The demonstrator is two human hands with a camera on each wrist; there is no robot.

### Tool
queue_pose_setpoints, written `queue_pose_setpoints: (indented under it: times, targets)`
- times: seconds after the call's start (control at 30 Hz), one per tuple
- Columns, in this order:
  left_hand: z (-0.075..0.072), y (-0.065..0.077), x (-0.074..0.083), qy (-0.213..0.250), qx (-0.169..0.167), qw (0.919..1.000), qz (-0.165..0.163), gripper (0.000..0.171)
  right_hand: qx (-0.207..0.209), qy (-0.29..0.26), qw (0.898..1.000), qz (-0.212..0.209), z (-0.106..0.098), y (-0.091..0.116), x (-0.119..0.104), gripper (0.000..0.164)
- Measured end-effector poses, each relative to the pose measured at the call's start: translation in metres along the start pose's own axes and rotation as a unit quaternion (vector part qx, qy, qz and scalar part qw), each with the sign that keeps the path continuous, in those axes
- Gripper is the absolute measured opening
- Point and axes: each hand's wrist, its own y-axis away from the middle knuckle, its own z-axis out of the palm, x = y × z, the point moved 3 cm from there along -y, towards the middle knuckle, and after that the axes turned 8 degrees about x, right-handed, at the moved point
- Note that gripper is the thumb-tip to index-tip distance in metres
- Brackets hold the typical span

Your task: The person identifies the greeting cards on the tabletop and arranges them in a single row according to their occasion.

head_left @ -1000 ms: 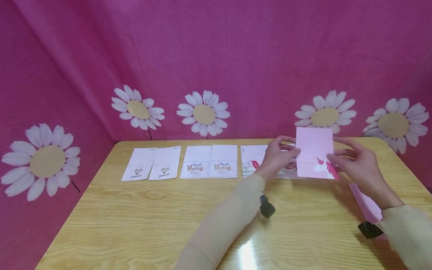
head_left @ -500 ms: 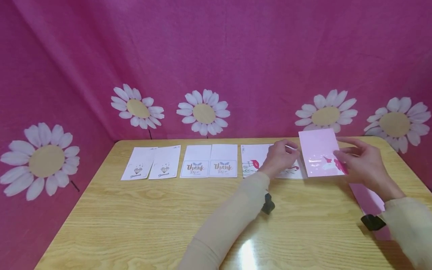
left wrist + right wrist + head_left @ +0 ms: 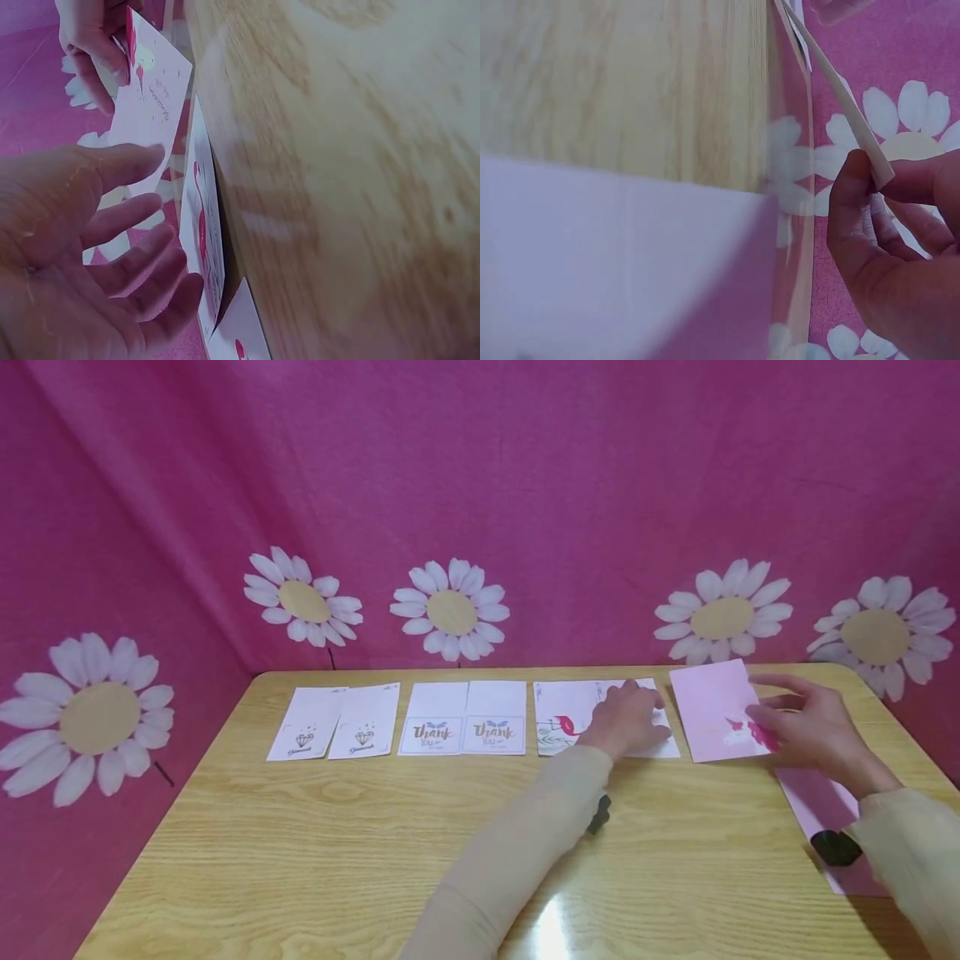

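Observation:
A pink unicorn card is pinched at its right edge by my right hand, tilted over the table's back right. In the right wrist view the card's edge sits between thumb and fingers. My left hand hovers over or touches the two white flamingo cards; contact cannot be told. Its fingers are loosely spread and hold nothing in the left wrist view, close to a flamingo card. Another pink card lies at the right, partly hidden under my right forearm.
Two diamond cards lie at the back left of the wooden table. Beside them lie two "Thank you" cards. A pink curtain with daisies stands behind the table's back edge.
My left hand has let go of the unicorn card and shifted down over the flamingo cards. The right hand has moved the card slightly right and lower.

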Motion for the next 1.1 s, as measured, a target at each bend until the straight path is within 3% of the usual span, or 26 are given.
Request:
queue_pose_setpoints:
  times: [0.3,0.7,1.1]
  targets:
    - [0.004,0.001,0.000,-0.057,-0.024,0.9980,0.018,0.042,-0.016,0.057,0.998,-0.020,0.003,-0.009,-0.002,0.067]
    - [0.003,0.002,0.004,-0.077,-0.065,0.9948,0.018,0.047,-0.054,0.118,0.991,-0.034,0.008,-0.018,-0.005,0.058]
    - [0.003,0.003,0.007,-0.110,-0.115,0.9872,0.005,0.057,-0.060,0.127,0.990,-0.023,0.012,-0.022,-0.005,0.057]
